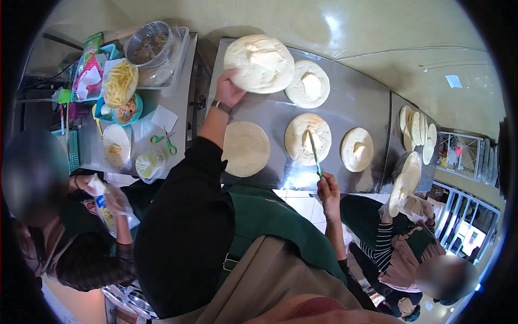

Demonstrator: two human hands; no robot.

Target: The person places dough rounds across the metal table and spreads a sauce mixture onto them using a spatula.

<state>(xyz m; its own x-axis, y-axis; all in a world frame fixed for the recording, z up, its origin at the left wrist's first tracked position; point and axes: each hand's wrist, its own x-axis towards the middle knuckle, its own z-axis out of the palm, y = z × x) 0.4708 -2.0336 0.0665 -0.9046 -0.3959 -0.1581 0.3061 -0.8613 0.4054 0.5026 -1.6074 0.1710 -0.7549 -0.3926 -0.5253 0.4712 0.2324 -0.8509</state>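
My left hand grips the near left edge of a round flatbread with a pale spread on it, at the back of the metal table. In my right hand is a green-handled knife, its blade over the spread on the middle flatbread. Another flatbread with spread lies behind it, and one more to its right. A flatbread with no visible spread lies at the table's left front.
On the left table stand a bowl of filling, fries, green scissors and a cup. A co-worker on the left holds a plastic bag. Another on the right holds flatbreads beside stacked ones.
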